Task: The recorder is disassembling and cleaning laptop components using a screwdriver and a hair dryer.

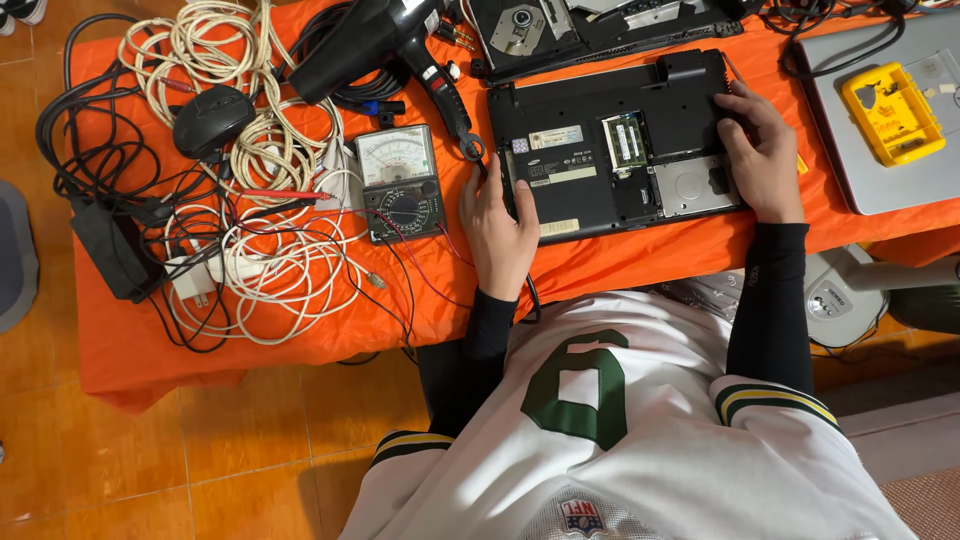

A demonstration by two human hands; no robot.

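Note:
A black laptop (590, 110) lies upside down on an orange cloth-covered table (650, 255). Its bottom covers are off, so a green memory module (625, 140) and a silver drive bay (690, 187) show. My left hand (497, 225) grips the laptop's left edge, fingers curled against the side. My right hand (762, 150) holds the right edge, fingers lying over the casing near the drive bay. Both arms are in black sleeves under a white jersey.
An analog multimeter (400, 180) with red and black leads lies left of the laptop. Beyond are a black hair dryer (365, 45), a mouse (212, 118), tangled white cables (275, 250) and a black power brick (110, 250). A silver laptop (900, 180) with a yellow case (892, 112) sits right; another opened laptop (590, 25) lies behind.

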